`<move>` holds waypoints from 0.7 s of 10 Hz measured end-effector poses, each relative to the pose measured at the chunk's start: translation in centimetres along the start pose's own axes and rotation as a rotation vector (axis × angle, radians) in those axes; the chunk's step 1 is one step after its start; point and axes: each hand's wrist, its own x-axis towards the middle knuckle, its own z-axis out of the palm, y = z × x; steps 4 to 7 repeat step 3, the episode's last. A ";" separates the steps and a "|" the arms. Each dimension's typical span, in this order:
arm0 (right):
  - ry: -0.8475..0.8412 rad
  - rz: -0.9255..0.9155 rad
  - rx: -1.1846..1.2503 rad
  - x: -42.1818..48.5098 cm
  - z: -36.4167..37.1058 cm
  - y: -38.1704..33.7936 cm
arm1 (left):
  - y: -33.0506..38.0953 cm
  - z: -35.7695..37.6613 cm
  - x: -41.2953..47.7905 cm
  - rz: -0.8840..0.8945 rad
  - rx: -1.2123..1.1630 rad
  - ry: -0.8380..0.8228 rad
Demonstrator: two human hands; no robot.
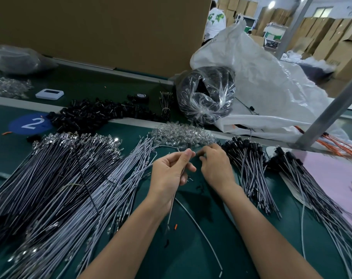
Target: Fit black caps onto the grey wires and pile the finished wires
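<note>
My left hand (pixel 170 173) pinches a thin grey wire (pixel 172 206) that hangs down past my wrist. My right hand (pixel 216 166) meets it fingertip to fingertip and holds a small black cap (pixel 199 155) at the wire's top end. A broad spread of bare grey wires (pixel 74 190) covers the green table (pixel 191 248) to the left. Loose black caps (pixel 94 115) are heaped at the back left. Finished wires with black caps (pixel 249 162) lie in a pile to the right, with a second pile (pixel 304 178) further right.
A heap of clear plastic pieces (pixel 181 134) lies just beyond my hands. A clear bag of black parts (pixel 206 97) and a big white sack (pixel 271 87) stand behind. One loose grey wire (pixel 201 232) curves between my forearms. A metal post (pixel 330 115) rises at the right.
</note>
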 end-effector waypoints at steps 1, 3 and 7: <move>-0.029 0.030 0.019 0.2 -0.4 0.2 | -0.1 0.0 -0.1 0.012 0.020 0.003; 0.032 -0.004 0.109 -0.4 -1.0 0.4 | -0.5 0.1 -0.1 0.083 0.176 0.052; 0.032 -0.004 0.109 -0.4 -1.0 0.4 | -0.5 0.1 -0.1 0.083 0.176 0.052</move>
